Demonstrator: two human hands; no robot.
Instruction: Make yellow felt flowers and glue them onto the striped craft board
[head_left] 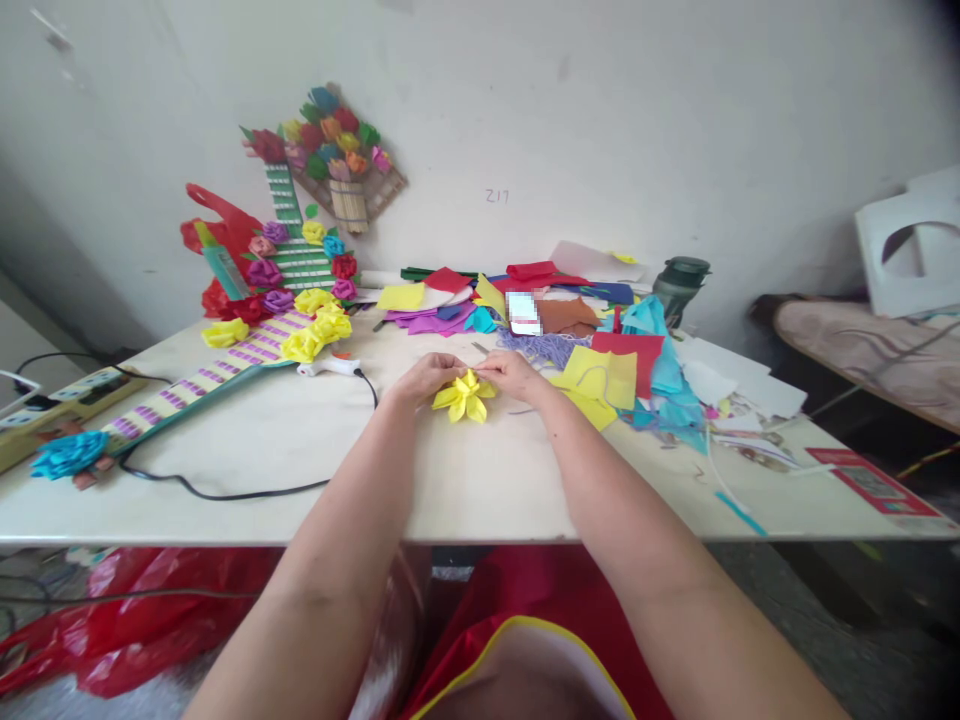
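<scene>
The head view looks forward and down from above the arms (341, 545), across the near bench (491, 490) (and on to the wall (600, 130) behind).

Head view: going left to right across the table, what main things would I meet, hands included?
Large blue flower, white corded tool, left hand, yellow flower between the hands, right hand, dark bottle, red printed card.

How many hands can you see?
2: the left hand at the upper left of the yellow flower, and the right hand at its upper right. No others show.
</scene>
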